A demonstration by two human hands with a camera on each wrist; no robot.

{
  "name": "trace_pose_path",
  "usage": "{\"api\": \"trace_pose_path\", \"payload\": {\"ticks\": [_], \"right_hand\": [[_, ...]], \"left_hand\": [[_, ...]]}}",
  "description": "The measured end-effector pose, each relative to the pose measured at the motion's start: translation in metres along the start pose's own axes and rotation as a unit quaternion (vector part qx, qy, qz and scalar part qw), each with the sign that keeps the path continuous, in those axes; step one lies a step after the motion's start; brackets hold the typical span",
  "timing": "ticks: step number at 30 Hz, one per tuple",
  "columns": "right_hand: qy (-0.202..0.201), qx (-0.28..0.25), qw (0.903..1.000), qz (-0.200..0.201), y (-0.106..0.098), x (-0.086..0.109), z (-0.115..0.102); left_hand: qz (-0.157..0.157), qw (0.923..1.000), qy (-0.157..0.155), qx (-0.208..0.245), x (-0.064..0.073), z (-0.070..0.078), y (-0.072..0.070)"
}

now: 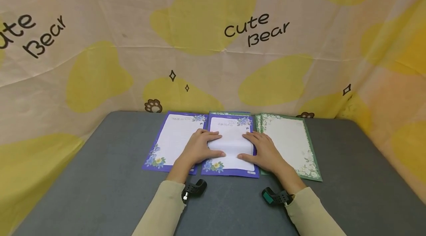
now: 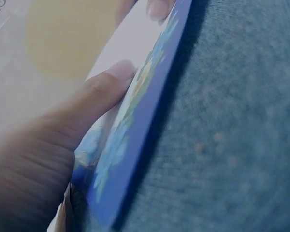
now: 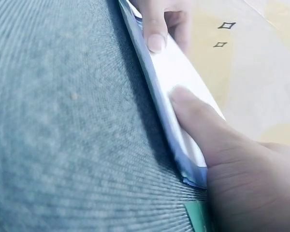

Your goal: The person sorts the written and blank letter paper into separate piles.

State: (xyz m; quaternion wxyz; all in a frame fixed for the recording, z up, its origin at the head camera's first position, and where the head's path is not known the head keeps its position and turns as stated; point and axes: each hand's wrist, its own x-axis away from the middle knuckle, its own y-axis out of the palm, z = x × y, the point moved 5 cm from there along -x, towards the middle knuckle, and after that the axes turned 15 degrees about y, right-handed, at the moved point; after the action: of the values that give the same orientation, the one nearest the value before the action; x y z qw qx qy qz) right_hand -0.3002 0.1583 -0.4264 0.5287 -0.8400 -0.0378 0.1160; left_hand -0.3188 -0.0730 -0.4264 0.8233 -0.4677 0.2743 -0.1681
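Printed cloth (image 1: pixel 203 17) with yellow patches and the words "Cute Bear" stands behind a grey table (image 1: pixel 83 177), on which several bordered papers lie. Taking the cloth side as twelve o'clock, the middle blue-bordered sheet (image 1: pixel 231 143) lies at the centre of the row, directly between the two hands, with its long axis running from twelve to six. From the left hand (image 1: pixel 201 146) this sheet is toward three o'clock; from the right hand (image 1: pixel 263 151) it is toward nine. Neither hand is nearer, because both touch it, each at one long side. Both hands have the thumb apart from the fingers, and the fingers rest on the sheet rather extended, without clamping on it. The two thumb tips point to each other, with a gap between them, and a faint shaded band crosses the paper there.

Just beyond its top, at twelve, the edge of a green-patterned paper (image 1: pixel 226 113) shows. At nine lies the left blue-bordered sheet (image 1: pixel 178 136); at three, the green-bordered sheet (image 1: pixel 286 140), with another green edge beside it. Farther out, toward seven and five, are black wristbands (image 1: pixel 196 188) and light sleeves (image 1: pixel 161 210).
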Motion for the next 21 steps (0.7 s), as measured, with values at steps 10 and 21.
{"api": "trace_pose_path", "payload": {"ticks": [10,21], "right_hand": [[0.037,-0.102,0.9916,0.071,-0.005,-0.003,0.002],[0.150,-0.286,0.9451,0.051,-0.017,-0.005,0.002]], "left_hand": [[0.074,0.9967,-0.008,0.032,0.005,0.001,-0.003],[0.116,0.9922,0.034,0.032,-0.003,0.016,-0.014]]}}
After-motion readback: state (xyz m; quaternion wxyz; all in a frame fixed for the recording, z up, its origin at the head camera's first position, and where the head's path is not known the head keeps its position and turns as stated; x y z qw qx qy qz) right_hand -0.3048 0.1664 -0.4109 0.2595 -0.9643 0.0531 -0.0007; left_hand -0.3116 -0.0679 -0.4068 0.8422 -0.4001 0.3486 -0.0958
